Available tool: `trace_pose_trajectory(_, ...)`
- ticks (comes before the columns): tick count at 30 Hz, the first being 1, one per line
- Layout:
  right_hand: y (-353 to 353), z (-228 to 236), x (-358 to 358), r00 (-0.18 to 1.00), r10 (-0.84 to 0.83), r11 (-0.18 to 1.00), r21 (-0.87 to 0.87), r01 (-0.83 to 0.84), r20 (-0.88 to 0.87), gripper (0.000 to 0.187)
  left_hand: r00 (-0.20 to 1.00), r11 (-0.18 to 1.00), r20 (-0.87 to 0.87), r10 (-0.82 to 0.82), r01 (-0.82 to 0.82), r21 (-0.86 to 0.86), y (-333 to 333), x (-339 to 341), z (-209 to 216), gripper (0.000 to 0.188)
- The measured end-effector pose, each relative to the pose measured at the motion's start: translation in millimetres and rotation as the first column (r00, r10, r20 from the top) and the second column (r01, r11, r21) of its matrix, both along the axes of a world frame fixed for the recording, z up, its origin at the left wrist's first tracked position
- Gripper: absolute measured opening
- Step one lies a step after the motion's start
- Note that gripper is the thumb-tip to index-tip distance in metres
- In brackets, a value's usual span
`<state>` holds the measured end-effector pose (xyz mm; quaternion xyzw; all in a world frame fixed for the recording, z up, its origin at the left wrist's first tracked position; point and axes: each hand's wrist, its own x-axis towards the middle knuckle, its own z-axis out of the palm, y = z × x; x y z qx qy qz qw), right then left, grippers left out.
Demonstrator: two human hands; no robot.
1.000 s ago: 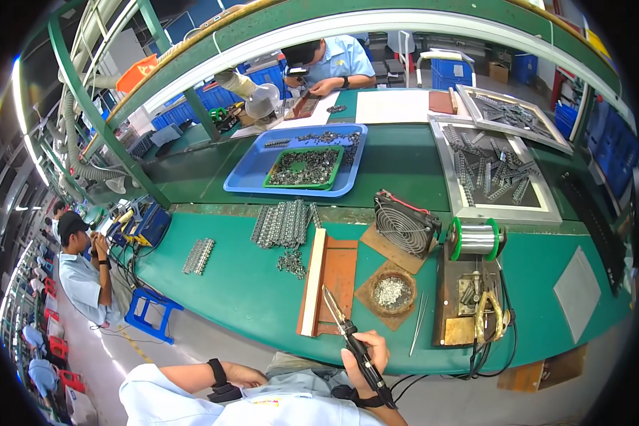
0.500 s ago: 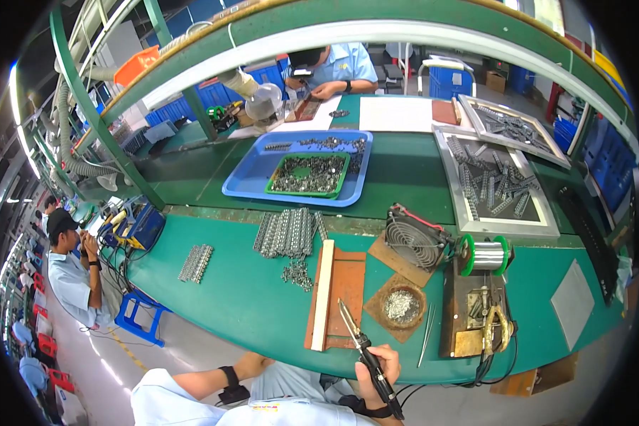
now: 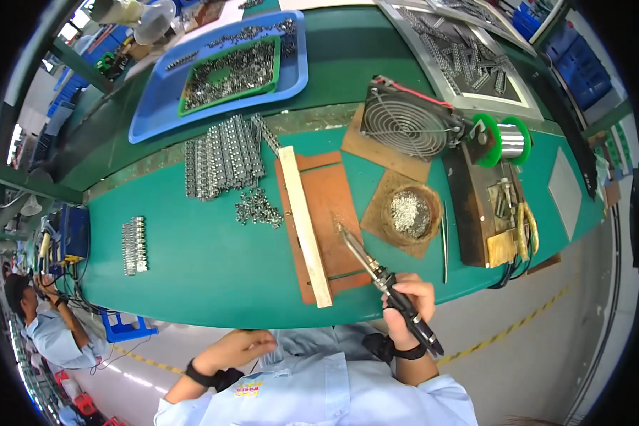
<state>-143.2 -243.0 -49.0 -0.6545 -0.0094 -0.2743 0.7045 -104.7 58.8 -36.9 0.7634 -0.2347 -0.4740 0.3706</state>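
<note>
Hold the soldering iron (image 3: 384, 279) steady, pinched in the right hand (image 3: 420, 295), with its tip over the reddish-brown board (image 3: 328, 192), well clear of the loosely curled, seemingly empty left hand (image 3: 238, 348).

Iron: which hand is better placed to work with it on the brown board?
The right, I'd judge. The right hand already grips the iron, its tip over the brown board. The left hand looks empty, near the lap, short of the bench edge.
</note>
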Motion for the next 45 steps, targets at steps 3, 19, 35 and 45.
trace_pose_trajectory(3,2.1,7.6,0.5,0.995,-0.018,0.998,0.057,0.024,-0.099,0.035,0.999,0.992,-0.046,-0.021,0.015,-0.122,1.1,34.7,65.0,0.017)
trace_pose_trajectory(19,11.7,6.7,9.5,0.985,-0.033,0.999,0.03,0.038,-0.168,0.042,0.507,0.945,0.807,0.302,-0.271,-0.183,-60.9,150.7,71.2,0.01)
trace_pose_trajectory(35,17.0,3.8,12.4,0.968,-0.136,0.984,0.085,0.157,-0.21,0.044,0.273,0.778,0.788,0.552,-0.508,-0.369,-45.9,192.1,37.6,0.029)
trace_pose_trajectory(45,11.0,11.9,11.6,0.965,-0.086,0.989,0.096,0.113,-0.248,0.041,0.592,0.397,-0.575,0.565,-0.806,-0.439,-47.5,160.8,65.2,0.021)
